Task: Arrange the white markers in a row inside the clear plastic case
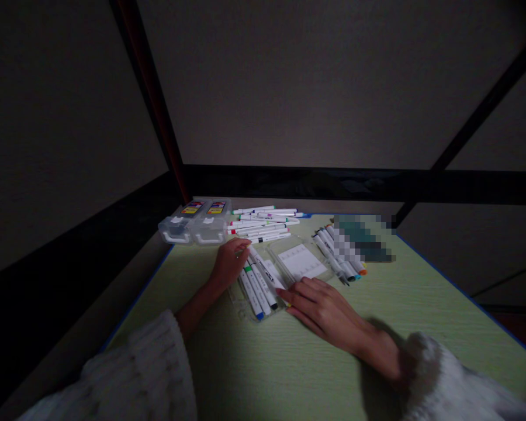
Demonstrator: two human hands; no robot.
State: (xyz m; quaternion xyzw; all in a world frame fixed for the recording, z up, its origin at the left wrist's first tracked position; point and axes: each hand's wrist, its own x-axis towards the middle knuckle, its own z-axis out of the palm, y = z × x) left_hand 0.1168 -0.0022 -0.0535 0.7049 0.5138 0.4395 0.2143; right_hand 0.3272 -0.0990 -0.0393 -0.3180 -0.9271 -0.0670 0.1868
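Observation:
An open clear plastic case (304, 264) lies on the pale green table (263, 368). Several white markers (258, 286) with coloured caps lie in its near half. My left hand (231, 261) is at the case's left edge, fingers closed on the tip of one marker. My right hand (322, 307) lies flat on the table with fingers stretched out, fingertips touching the case's near right corner. Both wrists wear white knitted sleeves.
A pile of loose markers (265, 223) lies at the back. Two closed clear cases (196, 224) with colourful labels stand at the back left. Another row of markers (339, 252) lies right of the open case, next to a blurred-out patch. Dark walls and beams surround the table.

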